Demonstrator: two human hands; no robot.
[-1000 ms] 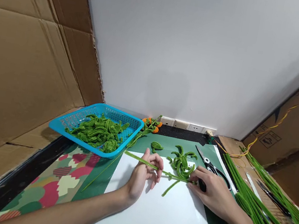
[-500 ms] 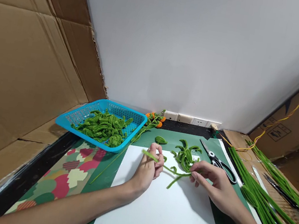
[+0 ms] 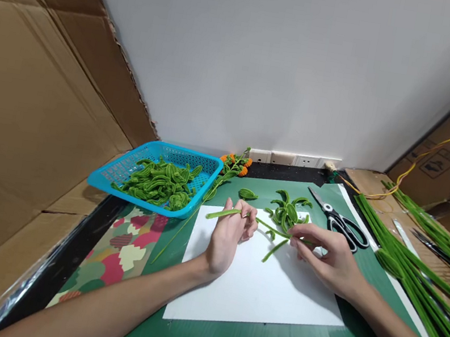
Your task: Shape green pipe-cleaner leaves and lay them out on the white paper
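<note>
A green pipe cleaner (image 3: 270, 227) stretches between my two hands above a white sheet (image 3: 246, 298). My left hand (image 3: 234, 230) is closed around it, and one end sticks out to the left past the thumb. With fingertips pinched, my right hand (image 3: 319, 250) grips the other part, where a short piece slants down toward the sheet. Just behind the hands lies a cluster of curled green pipe-cleaner leaves (image 3: 288, 211). One single leaf (image 3: 247, 194) rests farther back, on the green mat.
A blue basket (image 3: 96, 177) full of green leaves stands at left. Orange flowers (image 3: 235, 164) on a stem lie beside it. Black-handled scissors (image 3: 345, 226) rest right of the cluster. Bundled green pipe cleaners (image 3: 412, 286) lie at far right. Wall sockets (image 3: 282, 158) are at the back.
The view has shifted, showing more of the patterned surface at the front. Both hands still hold the pipe cleaner, and its slanting short piece now hangs nearer my right hand.
</note>
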